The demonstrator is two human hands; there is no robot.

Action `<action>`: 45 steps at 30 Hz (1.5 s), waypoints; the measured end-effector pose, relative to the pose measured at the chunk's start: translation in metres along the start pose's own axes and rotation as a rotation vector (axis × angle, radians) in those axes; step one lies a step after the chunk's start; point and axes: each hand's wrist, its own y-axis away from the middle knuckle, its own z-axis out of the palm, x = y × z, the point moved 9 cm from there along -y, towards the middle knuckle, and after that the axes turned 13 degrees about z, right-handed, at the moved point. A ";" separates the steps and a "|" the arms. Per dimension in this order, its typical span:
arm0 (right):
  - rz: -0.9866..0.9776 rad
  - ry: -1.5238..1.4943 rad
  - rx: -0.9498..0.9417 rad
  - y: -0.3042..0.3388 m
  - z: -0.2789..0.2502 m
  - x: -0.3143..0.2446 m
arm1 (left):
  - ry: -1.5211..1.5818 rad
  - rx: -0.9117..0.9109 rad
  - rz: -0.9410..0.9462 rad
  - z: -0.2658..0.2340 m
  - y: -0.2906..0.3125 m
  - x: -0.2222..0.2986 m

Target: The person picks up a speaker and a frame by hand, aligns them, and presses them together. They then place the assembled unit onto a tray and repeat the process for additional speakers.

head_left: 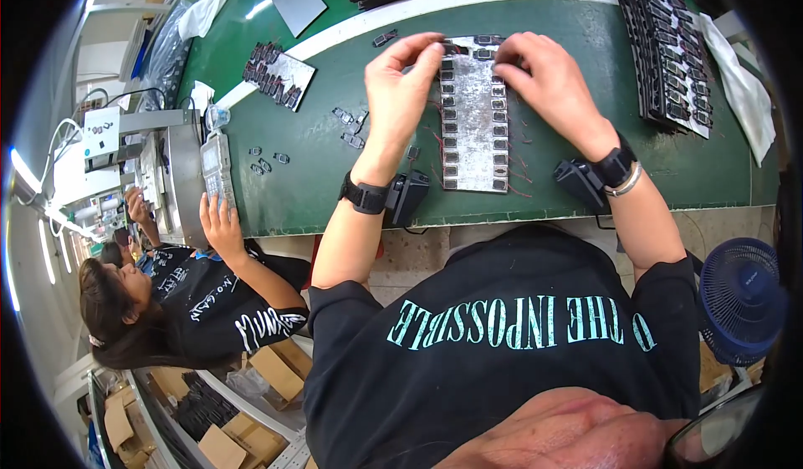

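Note:
A long whitish metal plate (473, 126) lies lengthwise before me on the green bench, with small black rectangular parts with thin red wires lined up along both long sides. At its far left corner, my left hand (393, 93) is closed in a pinch on a small black part (456, 49). My right hand (552, 80) curls in at the plate's far right edge, thumb and fingers drawn together by the right-hand row; what they grip is hidden. Several loose black parts (352, 140) lie left of my left wrist, and one more (385, 38) sits beyond it.
A smaller loaded plate (291, 74) lies to the left. Stacked loaded plates (661, 59) stand at right beside a white cloth (740, 89). A bare panel (297, 2) lies at the far side. A co-worker's hand (222, 228) rests by a tray at left; a blue fan (742, 298) stands lower right.

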 end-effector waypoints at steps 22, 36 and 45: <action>0.201 -0.502 -0.030 -0.009 -0.026 0.018 | -0.934 -0.484 0.585 0.067 0.012 0.026; 0.332 -0.911 -0.155 -0.014 -0.001 0.039 | -1.129 -0.256 0.460 -0.072 0.037 0.062; 0.370 -0.903 -0.388 -0.010 0.029 0.024 | -1.337 -0.397 0.364 -0.090 0.044 0.042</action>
